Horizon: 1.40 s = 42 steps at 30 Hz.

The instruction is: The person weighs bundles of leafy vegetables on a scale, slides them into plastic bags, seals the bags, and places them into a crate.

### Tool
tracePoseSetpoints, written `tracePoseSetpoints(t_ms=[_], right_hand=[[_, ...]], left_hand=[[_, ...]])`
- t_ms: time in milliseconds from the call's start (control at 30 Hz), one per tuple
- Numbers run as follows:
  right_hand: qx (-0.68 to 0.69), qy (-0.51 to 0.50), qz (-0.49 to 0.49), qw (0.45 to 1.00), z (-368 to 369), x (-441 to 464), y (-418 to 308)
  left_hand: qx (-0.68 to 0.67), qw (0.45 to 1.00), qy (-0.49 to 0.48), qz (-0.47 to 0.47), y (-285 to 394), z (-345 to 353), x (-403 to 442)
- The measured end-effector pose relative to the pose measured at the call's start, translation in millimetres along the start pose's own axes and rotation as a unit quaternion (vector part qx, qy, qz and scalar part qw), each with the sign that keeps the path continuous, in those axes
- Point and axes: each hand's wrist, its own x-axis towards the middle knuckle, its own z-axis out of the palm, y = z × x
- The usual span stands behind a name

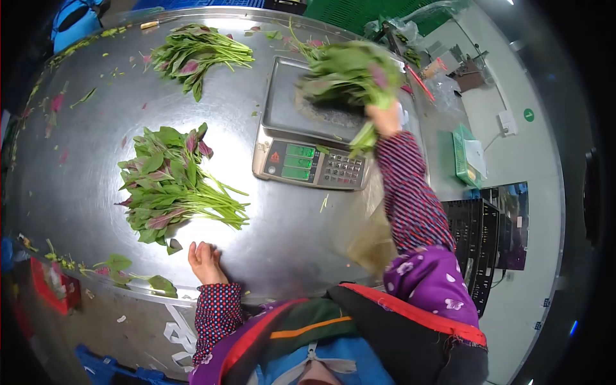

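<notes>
My right hand [385, 119] is closed around the stems of a bunch of amaranth greens [353, 67], blurred by motion. These green and purple leaves spread over the metal pan [280, 96] of a digital scale [263, 154], whose display glows green. I cannot tell whether they touch the pan. Close to the table's front edge, my left hand [205, 262] has loosely bent fingers, apart and holding nothing. Just beyond it lies a larger amaranth bunch [163, 179], stems pointing right. Another amaranth bunch [192, 54] rests farther back, left of the scale.
Leaf scraps [119, 266] line the rim of the steel table [77, 179]. A wooden-handled knife [151, 24] lies at the back edge. Green crates [350, 16] stand behind the table. On the right are a green basket [463, 157] and black crates [471, 234]; a red bin [54, 285] is lower left.
</notes>
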Motion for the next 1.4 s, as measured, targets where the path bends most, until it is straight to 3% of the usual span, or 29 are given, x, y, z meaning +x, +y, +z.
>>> tracePoseSetpoints(t_ms=[67,100,133,233,267,333,367,400,433,467,500,567,667,733,800,833,867,900,933,1000,1067,1167,1200,1233,1267,1300,1333,1367,1400], right_hand=[[0.102,0.126,0.025,0.987,-75,-38,-10],[0.143,0.122,-0.037,0.981,-119,-60,-8],[0.145,0.154,-0.029,0.977,-153,-86,-15],[0.115,0.228,0.002,0.967,-208,-149,-1],[0.075,0.259,0.028,0.963,-215,-166,17],[0.037,0.306,-0.013,0.951,-202,-201,89],[0.041,0.327,0.002,0.944,-179,-221,113],[0.01,0.309,0.092,0.947,-148,-244,147],[-0.023,0.279,0.18,0.943,-117,-267,181],[0.069,0.27,0.221,0.935,-71,-284,208],[0.026,0.22,0.222,0.95,-22,-306,286],[0.025,0.209,0.317,0.925,-13,-316,245],[-0.013,0.018,0.352,0.936,-95,-325,208],[-0.097,0.143,0.254,0.952,-144,-350,218],[-0.222,0.245,0.227,0.916,-155,-359,263],[-0.066,0.133,0.357,0.922,-159,-365,277],[0.094,0.013,0.464,0.881,-163,-368,286],[0.245,-0.111,0.542,0.796,-164,-365,293],[0.293,-0.113,0.51,0.801,-150,-370,244],[0.584,-0.118,0.54,0.595,-102,-391,193],[0.623,-0.13,0.614,0.467,-73,-372,129],[0.665,-0.366,0.543,0.361,-90,-345,114],[0.644,-0.394,0.472,0.456,-117,-324,105],[0.513,-0.315,0.405,0.688,-143,-300,93],[0.447,-0.232,0.255,0.826,-151,-274,103],[0.309,-0.145,0.086,0.936,-143,-241,132],[0.125,-0.071,-0.057,0.988,-142,-205,135],[-0.084,-0.039,-0.199,0.976,-125,-172,168],[-0.148,-0.207,-0.112,0.961,-110,-143,188]], left_hand=[[0.054,0.994,0.044,0.083,-5,-7,-20],[0.102,0.986,0.056,0.123,-12,-7,-28],[0.128,0.978,0.014,0.161,-22,-3,-38],[0.234,0.923,-0.271,0.139,-43,58,-83],[0.237,0.891,-0.374,0.101,-56,83,-96],[0.332,0.758,-0.524,0.2,-90,131,-120],[0.363,0.692,-0.561,0.274,-101,156,-134],[0.388,0.616,-0.592,0.345,-112,179,-147],[0.411,0.594,-0.566,0.398,-139,195,-151],[0.43,0.57,-0.537,0.45,-172,204,-150],[0.488,0.561,-0.546,0.386,-204,208,-139],[0.555,0.538,-0.561,0.296,-229,222,-127],[0.58,0.519,-0.573,0.257,-221,234,-121],[0.578,0.513,-0.59,0.235,-205,243,-124],[0.566,0.488,-0.619,0.242,-206,250,-117],[0.558,0.473,-0.635,0.248,-207,257,-111],[0.544,0.453,-0.651,0.276,-201,268,-111],[0.576,0.426,-0.625,0.31,-195,278,-112],[0.607,0.402,-0.595,0.341,-179,291,-123],[0.504,0.462,-0.587,0.435,-162,288,-130],[0.465,0.5,-0.548,0.484,-135,272,-139],[0.441,0.644,-0.423,0.461,-95,182,-122],[0.475,0.709,-0.336,0.399,-93,128,-107],[0.499,0.764,-0.244,0.329,-95,77,-104],[0.517,0.791,-0.191,0.267,-89,44,-125],[0.431,0.883,-0.146,0.112,-98,21,-145],[0.32,0.942,-0.094,-0.042,-110,2,-162],[0.435,0.852,-0.287,-0.051,-146,-37,-146],[0.364,0.858,-0.331,-0.145,-159,-37,-154]])
